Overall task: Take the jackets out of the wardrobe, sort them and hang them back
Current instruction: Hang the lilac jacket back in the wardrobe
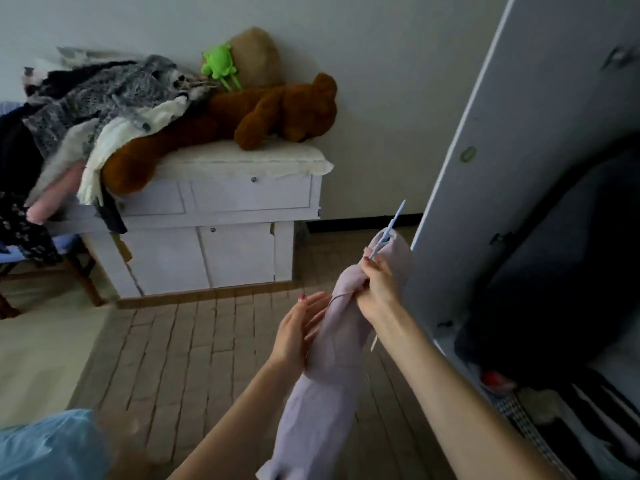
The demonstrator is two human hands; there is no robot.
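A pale lilac jacket hangs lengthwise in front of me on a light blue hanger, whose tip sticks up out of the collar. My right hand grips the jacket's top together with the hanger. My left hand lies flat against the jacket's left side, fingers straight. The wardrobe stands at the right with its grey door open; its inside is dark, with dark clothes hanging. A pile of jackets and other clothes lies at the upper left on the cabinet and a chair.
A white cabinet with drawers stands against the far wall, carrying a brown teddy bear, a tan plush and a green plush toy. A wooden chair is at the left. The floor is tiled. Folded things lie on the wardrobe's bottom.
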